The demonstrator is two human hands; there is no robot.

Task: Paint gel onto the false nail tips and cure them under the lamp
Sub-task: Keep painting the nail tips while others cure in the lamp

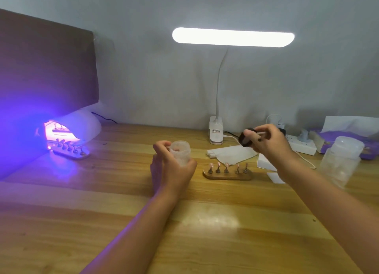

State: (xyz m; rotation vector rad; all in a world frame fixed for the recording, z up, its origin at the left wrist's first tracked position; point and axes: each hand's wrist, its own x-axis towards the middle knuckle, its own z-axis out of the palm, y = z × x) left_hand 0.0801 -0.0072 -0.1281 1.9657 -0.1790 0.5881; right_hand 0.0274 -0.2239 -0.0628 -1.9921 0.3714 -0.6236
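My left hand grips a small clear jar held just above the wooden desk. Up and to the right, my right hand holds a dark round lid and a thin stick-like tool whose tip I cannot make out. Between the hands, a wooden stand carries several false nail tips on small pegs. At the far left the white curing lamp glows purple, with a second stand of nail tips lying half inside its mouth.
A lit desk lamp on a clip base stands at the back. White wipes lie behind the stand. A tall clear jar, a power strip and a purple tissue pack crowd the right. A brown board shades the curing lamp.
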